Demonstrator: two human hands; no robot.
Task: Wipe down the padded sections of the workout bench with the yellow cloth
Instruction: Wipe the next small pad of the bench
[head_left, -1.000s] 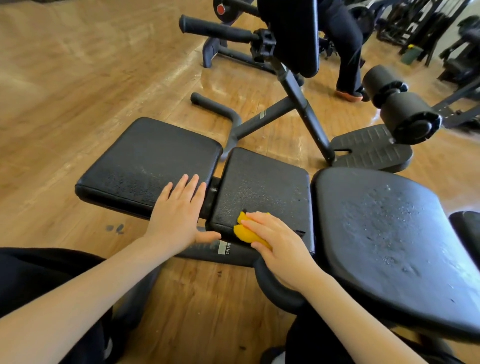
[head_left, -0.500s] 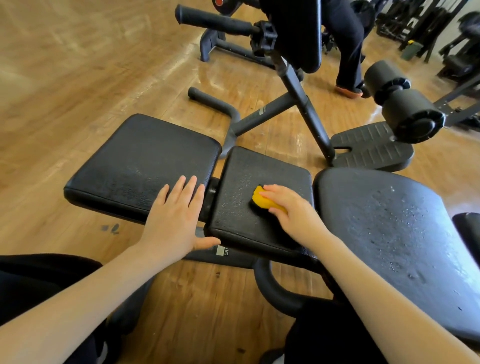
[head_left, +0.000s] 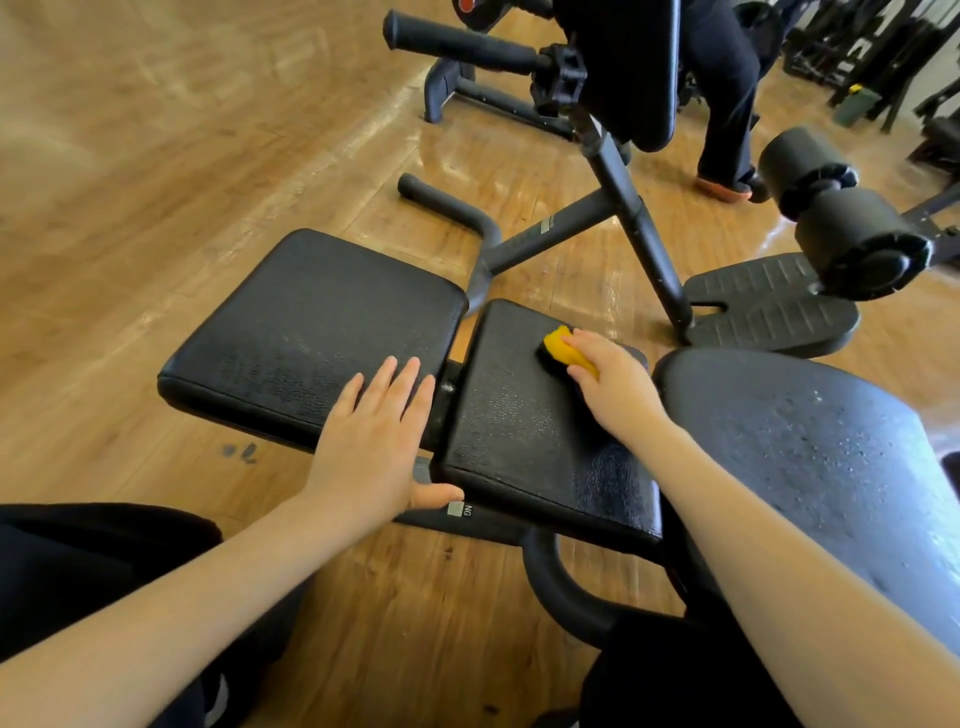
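The workout bench has three black padded sections side by side: a left pad (head_left: 311, 322), a narrow middle pad (head_left: 524, 426) and a large right pad (head_left: 810, 452) speckled with droplets. My right hand (head_left: 613, 384) grips the bunched yellow cloth (head_left: 563, 351) and presses it on the far right corner of the middle pad. My left hand (head_left: 369, 441) lies flat with straight fingers on the near right corner of the left pad, thumb at the middle pad's front edge.
The bench's black frame tube (head_left: 639, 218) and curved handle (head_left: 447, 208) rise behind the pads over a wooden floor (head_left: 156, 156). A foot plate (head_left: 769, 312) and foam rollers (head_left: 852, 228) stand at the right. Another person's legs (head_left: 727, 93) are at the back.
My right hand has slid the yellow cloth from the near edge of the middle pad away toward its far right corner. My left hand has stayed on the left pad.
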